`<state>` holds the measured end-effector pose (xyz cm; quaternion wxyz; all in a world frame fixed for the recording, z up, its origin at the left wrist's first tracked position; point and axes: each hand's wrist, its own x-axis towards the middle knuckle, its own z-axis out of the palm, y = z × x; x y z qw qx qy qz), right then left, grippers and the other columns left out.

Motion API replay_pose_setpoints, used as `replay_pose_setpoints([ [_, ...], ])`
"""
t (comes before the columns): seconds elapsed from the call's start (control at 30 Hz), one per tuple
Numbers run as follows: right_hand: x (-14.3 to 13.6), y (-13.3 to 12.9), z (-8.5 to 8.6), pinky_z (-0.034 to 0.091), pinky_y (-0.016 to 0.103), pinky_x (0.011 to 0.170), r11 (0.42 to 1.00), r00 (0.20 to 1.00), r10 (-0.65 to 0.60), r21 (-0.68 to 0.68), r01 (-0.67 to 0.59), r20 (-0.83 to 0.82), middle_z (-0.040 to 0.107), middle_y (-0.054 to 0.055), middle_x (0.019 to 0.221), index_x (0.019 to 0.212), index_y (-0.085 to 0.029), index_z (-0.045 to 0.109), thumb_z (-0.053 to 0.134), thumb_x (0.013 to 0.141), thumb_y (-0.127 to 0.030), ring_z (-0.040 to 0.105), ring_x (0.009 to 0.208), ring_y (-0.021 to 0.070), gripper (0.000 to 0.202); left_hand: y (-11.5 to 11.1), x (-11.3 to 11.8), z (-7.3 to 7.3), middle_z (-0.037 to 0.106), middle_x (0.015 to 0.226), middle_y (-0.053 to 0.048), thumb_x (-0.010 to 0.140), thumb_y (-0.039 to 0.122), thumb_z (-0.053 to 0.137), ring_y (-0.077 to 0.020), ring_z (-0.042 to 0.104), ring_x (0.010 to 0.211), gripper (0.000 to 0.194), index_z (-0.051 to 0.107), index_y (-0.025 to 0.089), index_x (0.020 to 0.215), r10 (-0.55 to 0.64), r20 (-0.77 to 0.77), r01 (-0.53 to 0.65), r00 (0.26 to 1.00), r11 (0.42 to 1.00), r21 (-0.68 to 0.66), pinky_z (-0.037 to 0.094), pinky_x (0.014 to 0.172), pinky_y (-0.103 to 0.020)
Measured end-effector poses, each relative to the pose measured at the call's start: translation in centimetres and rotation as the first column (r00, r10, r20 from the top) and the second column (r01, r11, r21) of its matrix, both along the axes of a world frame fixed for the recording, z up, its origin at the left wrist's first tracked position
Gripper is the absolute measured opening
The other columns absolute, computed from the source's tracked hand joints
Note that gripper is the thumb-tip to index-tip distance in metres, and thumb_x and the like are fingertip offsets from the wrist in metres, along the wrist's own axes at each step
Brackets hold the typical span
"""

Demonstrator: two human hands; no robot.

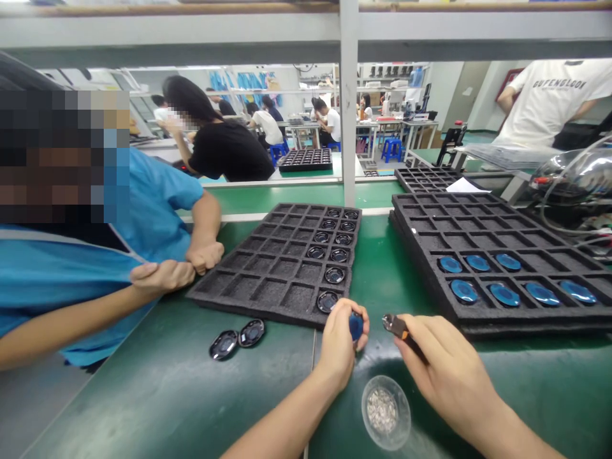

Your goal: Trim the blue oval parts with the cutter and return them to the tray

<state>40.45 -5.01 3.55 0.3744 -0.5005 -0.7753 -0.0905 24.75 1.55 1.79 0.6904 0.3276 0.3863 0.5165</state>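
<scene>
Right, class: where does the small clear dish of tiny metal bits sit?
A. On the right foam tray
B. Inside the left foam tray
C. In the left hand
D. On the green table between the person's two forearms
D: the dish rests on the green table, between the forearms.

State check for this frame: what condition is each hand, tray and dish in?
left hand: closed around a blue disc
right hand: holding a small tool
left foam tray: partly filled
right foam tray: partly filled, blue discs
clear dish: holds small metal parts
</scene>
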Motion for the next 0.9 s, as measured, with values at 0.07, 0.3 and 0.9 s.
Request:
replay_pose_setpoints([
  [0.07, 0.6, -0.4, 0.8, 0.046, 0.035, 0.076, 0.997, 0.999, 0.034, -0.062, -0.035, -0.026, 0.065, 0.008, 0.099, 0.123, -0.017, 0.058, 0.044, 0.109, -0.029, 0.060, 0.085, 0.0215, 0.023, -0.1, 0.0, 0.2, 0.059, 0.069, 0.001, 0.081, 0.034, 0.060, -0.0097, 0.049, 0.054, 0.017, 0.053, 0.019, 0.077, -0.047, 0.036, 0.048, 0.998, 0.999, -0.019, 0.029, 0.042, -0.016],
  [0.3, 1.5, -2.0, 2.8, 0.048, 0.035, 0.081, 0.836, 0.922, 0.359, -0.487, -0.251, 0.141, 0.063, 0.001, 0.098, 0.106, -0.025, 0.062, 0.068, 0.098, -0.030, 0.057, 0.090, 0.0210, 0.011, 0.0, -0.2, 0.3, 0.058, 0.066, 0.000, 0.082, 0.038, 0.061, -0.0100, 0.047, 0.053, 0.021, 0.053, 0.019, 0.076, -0.073, 0.084, 0.074, 0.994, 0.997, -0.008, 0.032, 0.043, -0.017],
  [0.9, -0.6, 0.9, -1.0, 0.038, 0.038, 0.081, 0.998, 0.964, -0.040, -0.034, 0.051, 0.262, 0.064, 0.010, 0.096, 0.110, -0.015, 0.063, 0.041, 0.108, -0.026, 0.058, 0.088, 0.0244, 0.024, -0.8, 0.0, 0.0, 0.060, 0.068, -0.001, 0.086, 0.039, 0.057, -0.0122, 0.051, 0.053, 0.022, 0.056, 0.019, 0.078, -0.137, 0.103, 0.134, 0.985, 0.990, 0.030, 0.035, 0.043, -0.020],
])
